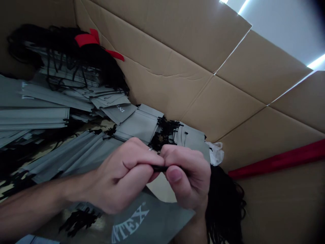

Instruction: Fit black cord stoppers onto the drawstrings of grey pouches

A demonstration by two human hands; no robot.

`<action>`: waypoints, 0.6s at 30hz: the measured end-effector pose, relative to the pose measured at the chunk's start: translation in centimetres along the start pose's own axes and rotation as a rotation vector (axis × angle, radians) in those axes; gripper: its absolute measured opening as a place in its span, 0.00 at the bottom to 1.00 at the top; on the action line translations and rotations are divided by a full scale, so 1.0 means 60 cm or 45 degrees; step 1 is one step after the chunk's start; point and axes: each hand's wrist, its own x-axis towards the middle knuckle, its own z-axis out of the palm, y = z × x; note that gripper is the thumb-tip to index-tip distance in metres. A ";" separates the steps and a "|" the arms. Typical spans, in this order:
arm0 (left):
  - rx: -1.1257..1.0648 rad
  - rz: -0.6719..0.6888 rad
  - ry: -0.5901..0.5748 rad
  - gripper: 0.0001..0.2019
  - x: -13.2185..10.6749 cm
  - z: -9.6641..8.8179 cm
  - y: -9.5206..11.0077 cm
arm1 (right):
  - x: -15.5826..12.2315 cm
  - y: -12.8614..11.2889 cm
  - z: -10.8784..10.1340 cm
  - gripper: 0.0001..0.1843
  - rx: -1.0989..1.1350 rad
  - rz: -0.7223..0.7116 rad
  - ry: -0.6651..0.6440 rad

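Observation:
My left hand (122, 176) and my right hand (188, 179) meet in the lower middle of the view, both closed in a pinch on a thin black cord (159, 168) stretched between them. Under the hands lies a grey fabric bag (152, 220) with white lettering. Behind them, piles of the same grey bags (137, 125) with black drawstrings fill a big cardboard box (193, 40).
More grey bag stacks (33, 115) sit at the left, with tangled black cords (61, 44) and a red ribbon (88, 39) on top. A bunch of black cords (224, 206) hangs right of my right hand. A red strip (279, 161) crosses the box wall; something white (215, 150) lies near it.

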 end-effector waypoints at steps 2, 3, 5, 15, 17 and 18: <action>-0.217 -0.013 0.017 0.14 -0.005 0.005 -0.003 | 0.003 0.001 0.003 0.23 0.102 0.025 -0.045; -0.282 -0.039 0.038 0.15 -0.006 0.008 -0.004 | 0.004 0.001 0.003 0.23 0.134 0.026 -0.063; -0.412 -0.110 0.083 0.16 -0.006 0.015 -0.007 | 0.008 0.003 0.003 0.23 0.184 0.039 -0.059; -0.842 -0.350 0.202 0.20 0.003 0.031 -0.014 | 0.010 0.031 0.019 0.29 0.413 0.312 0.018; -0.836 -0.307 0.222 0.20 0.004 0.033 -0.019 | 0.008 0.032 0.009 0.27 0.372 0.344 0.000; -0.850 -0.286 0.264 0.20 0.006 0.033 -0.021 | 0.008 0.034 0.002 0.25 0.333 0.345 -0.004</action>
